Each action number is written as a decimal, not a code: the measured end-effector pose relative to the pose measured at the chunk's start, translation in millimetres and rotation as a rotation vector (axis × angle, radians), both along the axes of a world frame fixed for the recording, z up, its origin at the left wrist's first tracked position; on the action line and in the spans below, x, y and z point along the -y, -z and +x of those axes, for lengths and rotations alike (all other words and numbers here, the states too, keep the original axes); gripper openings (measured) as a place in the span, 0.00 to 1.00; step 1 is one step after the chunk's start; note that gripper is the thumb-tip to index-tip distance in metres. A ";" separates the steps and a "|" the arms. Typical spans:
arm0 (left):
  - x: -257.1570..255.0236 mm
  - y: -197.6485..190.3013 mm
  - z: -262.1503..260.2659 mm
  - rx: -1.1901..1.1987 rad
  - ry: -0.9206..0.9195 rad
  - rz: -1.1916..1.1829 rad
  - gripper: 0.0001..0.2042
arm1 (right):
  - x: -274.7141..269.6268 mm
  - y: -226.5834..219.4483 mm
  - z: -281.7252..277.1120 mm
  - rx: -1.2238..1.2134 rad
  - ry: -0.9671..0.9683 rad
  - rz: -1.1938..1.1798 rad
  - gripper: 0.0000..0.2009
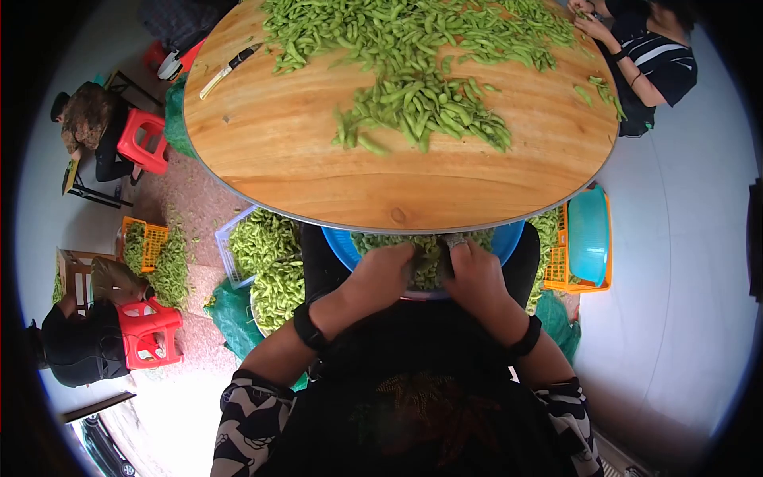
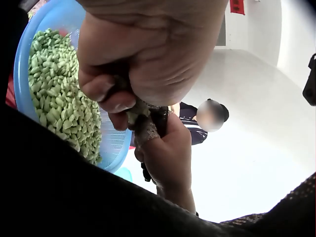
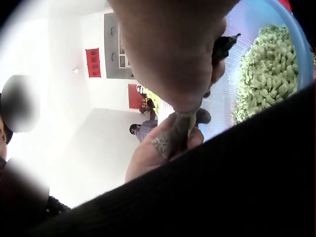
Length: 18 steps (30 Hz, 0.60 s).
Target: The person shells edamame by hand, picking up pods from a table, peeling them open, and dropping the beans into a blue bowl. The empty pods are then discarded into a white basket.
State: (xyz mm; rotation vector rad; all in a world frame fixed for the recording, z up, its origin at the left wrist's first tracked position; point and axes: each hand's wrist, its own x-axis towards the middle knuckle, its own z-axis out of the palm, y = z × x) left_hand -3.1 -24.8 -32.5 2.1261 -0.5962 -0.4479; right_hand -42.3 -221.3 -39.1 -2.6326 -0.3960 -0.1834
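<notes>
Low over a blue basket (image 1: 342,248), just past the table's near edge, both hands meet. The left hand (image 1: 380,274) has its fingers curled, and between the fingertips shows a bit of a green bean pod (image 2: 132,117), mostly hidden. The right hand (image 1: 479,278) faces it, thumb and fingers pinching at the same pod. Grey speckled covers (image 2: 147,132) wrap some of the right hand's digits; a similar cover (image 3: 165,143) shows on the left hand in the right wrist view. Shelled green beans (image 2: 61,98) fill part of the basket under the hands.
Heaps of bean pods (image 1: 421,111) lie on the round wooden table (image 1: 397,187), with a knife (image 1: 230,70) at its left. Pod-filled crates (image 1: 230,238) stand beside the legs; an orange crate (image 1: 608,246) is at right. A person (image 1: 656,56) works at the table's far right.
</notes>
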 end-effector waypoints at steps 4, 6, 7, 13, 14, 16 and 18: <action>-3.6 -1.1 8.2 0.053 -0.004 0.082 0.06 | 6.4 1.6 1.6 0.052 -0.042 -0.052 0.16; -2.8 2.1 7.5 0.073 0.001 0.051 0.06 | 7.2 6.0 1.6 0.045 -0.040 -0.026 0.16; -1.6 3.0 6.6 0.083 -0.023 0.014 0.05 | 7.3 8.8 1.5 0.041 -0.038 0.002 0.17; 1.9 11.7 7.6 -0.080 -0.021 -0.173 0.09 | 11.3 20.6 4.1 0.087 -0.093 0.071 0.18; 1.0 10.4 8.1 -0.112 -0.005 -0.116 0.12 | 11.8 19.4 3.3 0.085 -0.093 0.068 0.18; -4.6 7.3 7.7 -0.118 -0.005 -0.078 0.12 | 13.3 15.9 0.5 0.108 -0.145 -0.041 0.16; -15.1 2.7 6.5 -0.121 -0.010 -0.042 0.12 | 15.8 6.1 1.1 0.048 -0.087 -0.038 0.14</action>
